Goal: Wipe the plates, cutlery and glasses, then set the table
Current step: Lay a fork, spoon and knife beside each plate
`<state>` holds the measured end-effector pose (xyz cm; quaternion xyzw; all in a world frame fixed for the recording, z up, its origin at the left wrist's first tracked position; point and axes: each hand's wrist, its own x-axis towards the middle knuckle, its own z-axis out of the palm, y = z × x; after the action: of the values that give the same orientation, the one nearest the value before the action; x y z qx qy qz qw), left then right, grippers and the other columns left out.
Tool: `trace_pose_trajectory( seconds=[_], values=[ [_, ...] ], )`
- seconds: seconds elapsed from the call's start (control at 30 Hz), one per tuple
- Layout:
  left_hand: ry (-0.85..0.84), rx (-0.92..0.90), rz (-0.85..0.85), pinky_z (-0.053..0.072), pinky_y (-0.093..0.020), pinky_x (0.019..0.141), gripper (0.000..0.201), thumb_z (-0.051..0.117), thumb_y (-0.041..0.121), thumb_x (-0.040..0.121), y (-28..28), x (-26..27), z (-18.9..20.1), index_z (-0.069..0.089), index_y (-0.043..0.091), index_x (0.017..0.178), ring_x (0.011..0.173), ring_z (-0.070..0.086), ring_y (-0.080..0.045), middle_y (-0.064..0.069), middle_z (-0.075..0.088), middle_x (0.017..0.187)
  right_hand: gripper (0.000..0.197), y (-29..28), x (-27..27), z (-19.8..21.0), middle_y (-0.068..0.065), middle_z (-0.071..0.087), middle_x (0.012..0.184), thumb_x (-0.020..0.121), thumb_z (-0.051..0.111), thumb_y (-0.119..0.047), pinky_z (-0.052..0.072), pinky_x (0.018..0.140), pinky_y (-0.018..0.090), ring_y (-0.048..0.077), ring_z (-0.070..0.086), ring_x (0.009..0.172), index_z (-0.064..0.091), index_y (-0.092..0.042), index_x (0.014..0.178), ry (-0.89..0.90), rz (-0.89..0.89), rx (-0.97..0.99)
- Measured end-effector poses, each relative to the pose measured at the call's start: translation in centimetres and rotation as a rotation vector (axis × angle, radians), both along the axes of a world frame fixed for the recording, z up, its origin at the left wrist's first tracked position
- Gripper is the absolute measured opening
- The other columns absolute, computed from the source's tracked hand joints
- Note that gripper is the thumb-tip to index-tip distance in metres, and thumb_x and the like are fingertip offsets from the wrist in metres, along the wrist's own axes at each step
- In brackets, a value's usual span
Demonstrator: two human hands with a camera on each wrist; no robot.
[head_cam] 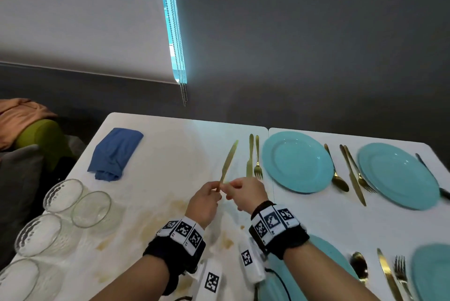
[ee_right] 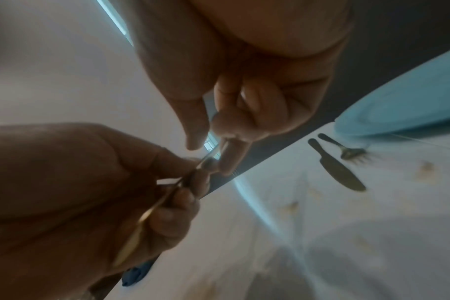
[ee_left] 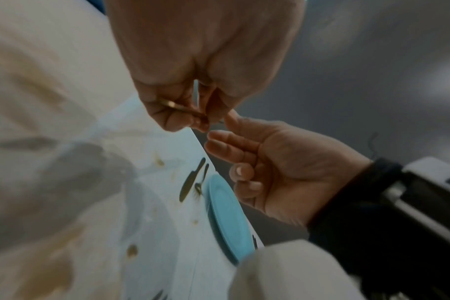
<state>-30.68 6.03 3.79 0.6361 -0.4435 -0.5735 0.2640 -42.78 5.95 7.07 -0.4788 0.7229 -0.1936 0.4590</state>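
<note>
1. Left hand (head_cam: 203, 204) pinches the handle end of a gold knife (head_cam: 229, 163) between thumb and curled fingers, holding it above the white table (head_cam: 170, 154) with the blade pointing away from the person.
2. Right hand (head_cam: 246, 192) meets the same handle end from the other side; the right wrist view shows thumb and forefinger closed on the thin metal tip (ee_right: 220, 149), while the other fingers stay loosely curled.
3. Writing: none can be read. The wristbands (head_cam: 183, 231) carry only black-and-white square code markers, as do the white camera blocks (head_cam: 248, 258) under the wrists.
4. The held knife lies just left of a second gold knife (head_cam: 250, 158) and a gold fork (head_cam: 257, 162), which rest side by side on the table beside a turquoise plate (head_cam: 297, 162).
5. Further right, a gold spoon (head_cam: 337, 170), another knife and fork pair (head_cam: 353, 174) and a second turquoise plate (head_cam: 398, 175) are laid out; two more plates and cutlery sit at the near edge.
6. A folded blue cloth (head_cam: 114, 153) lies on the far left of the table, well apart from both hands.
7. Four clear ribbed glasses (head_cam: 64, 194) stand grouped at the left edge.
8. Brownish stains (head_cam: 226, 242) mark the tabletop beneath the wrists.
</note>
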Motion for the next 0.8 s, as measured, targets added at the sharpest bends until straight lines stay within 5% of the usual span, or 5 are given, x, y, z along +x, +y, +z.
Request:
trace_pose_trajectory(
  seconds=[0.27,0.4,0.5,0.6,0.8],
  values=[
    [-0.080,-0.085,-0.291,0.043,-0.019,0.059,0.029,0.052,0.016,0.093,8.2,-0.7,-1.1,0.054,0.021,0.121,0.066,0.053,-0.010,0.006,0.058,0.082,0.015,8.0,-0.9,-1.3,0.003,0.072,0.083,0.081,0.067,-0.024,0.040,0.047,0.018,0.011,0.055,0.054,0.071,-0.012,0.088,-0.005,-0.196,0.108],
    [-0.256,-0.035,-0.465,0.043,-0.019,0.082,0.042,0.054,0.021,0.091,10.3,0.1,-1.1,0.043,0.018,0.132,0.102,0.060,-0.015,-0.001,0.067,0.110,0.013,11.8,-1.0,-2.9,-0.001,0.068,0.070,0.081,0.069,-0.022,0.035,0.042,0.017,0.009,0.049,0.048,0.067,-0.016,0.069,0.049,-0.201,0.201],
    [-0.345,-0.012,-0.474,0.044,-0.026,0.092,0.044,0.053,0.023,0.092,10.6,1.1,-0.8,0.042,0.014,0.134,0.111,0.058,-0.021,-0.006,0.064,0.118,0.015,13.9,-0.4,-4.7,0.003,0.072,0.085,0.081,0.069,-0.025,0.050,0.062,0.022,0.013,0.059,0.066,0.066,-0.019,0.067,0.149,-0.139,0.284],
    [-0.357,-0.015,-0.443,0.044,-0.023,0.086,0.043,0.052,0.023,0.093,10.3,1.9,-0.5,0.042,0.013,0.134,0.110,0.058,-0.021,-0.006,0.062,0.119,0.021,15.1,0.4,-5.9,0.003,0.072,0.099,0.082,0.068,-0.029,0.052,0.086,0.024,0.016,0.065,0.090,0.074,-0.012,0.091,0.258,-0.109,0.328],
    [-0.352,0.014,-0.428,0.043,-0.021,0.080,0.040,0.053,0.025,0.093,10.4,2.7,-0.8,0.045,0.014,0.131,0.107,0.061,-0.020,-0.005,0.064,0.116,0.027,16.2,1.1,-7.5,0.006,0.071,0.104,0.080,0.070,-0.025,0.053,0.083,0.024,0.018,0.066,0.094,0.071,-0.008,0.101,0.336,-0.161,0.361]
  ],
)
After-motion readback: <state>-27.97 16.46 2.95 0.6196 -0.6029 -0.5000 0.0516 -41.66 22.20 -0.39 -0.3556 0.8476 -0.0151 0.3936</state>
